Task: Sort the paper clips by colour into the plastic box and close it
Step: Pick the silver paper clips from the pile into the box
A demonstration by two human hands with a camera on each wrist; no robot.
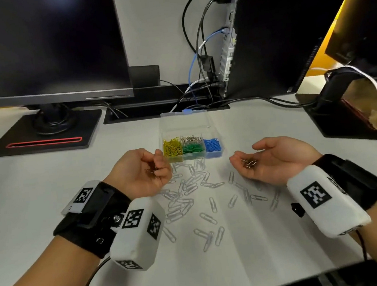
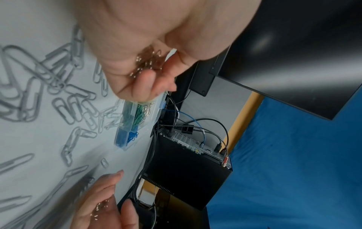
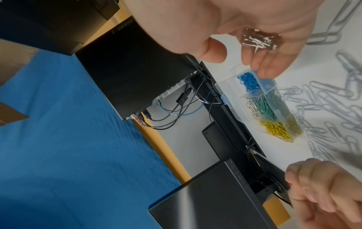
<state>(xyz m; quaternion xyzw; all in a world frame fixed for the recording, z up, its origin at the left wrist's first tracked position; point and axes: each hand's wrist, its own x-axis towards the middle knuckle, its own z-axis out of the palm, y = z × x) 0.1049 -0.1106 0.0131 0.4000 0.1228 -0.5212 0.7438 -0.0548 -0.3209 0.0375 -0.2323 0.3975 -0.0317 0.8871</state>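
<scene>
Between two upturned hands, at the far side of a pale surface (image 1: 47, 185), sits a clear plastic box (image 1: 221, 149) with its lid (image 1: 184, 120) folded back flat behind it. Yellow clips (image 1: 172, 147) fill its left compartment, green clips (image 1: 192, 148) the middle front with a few silver clips (image 1: 190, 139) behind them, and blue clips (image 1: 211, 145) the right.

Closer to the wearer, many large white clips (image 1: 183, 190) lie scattered loose across the surface, some overlapping in a heap just in front of the box, others well apart.

The left hand (image 1: 140, 171) is palm up just left of the box, its fingers (image 2: 145, 83) curled inward around a small bunch of silver clips (image 2: 147, 62), cupped so they cannot spill. The right hand (image 1: 275, 159) is palm up to the right of the box, fingers (image 3: 268, 68) only loosely bent, so that a little pile of silver clips (image 1: 249, 162) rests in the hollow of the palm instead of being gripped.

Both handfuls look headed for the silver compartment; the white clips are unsorted and the lid is not yet closed. Small, slippery clips could slide off the flatter right palm if it tips.

A dark monitor (image 1: 42, 46) on its stand (image 1: 42, 132), a computer tower (image 1: 287, 30) and trailing cables (image 1: 198, 48) stand behind.
</scene>
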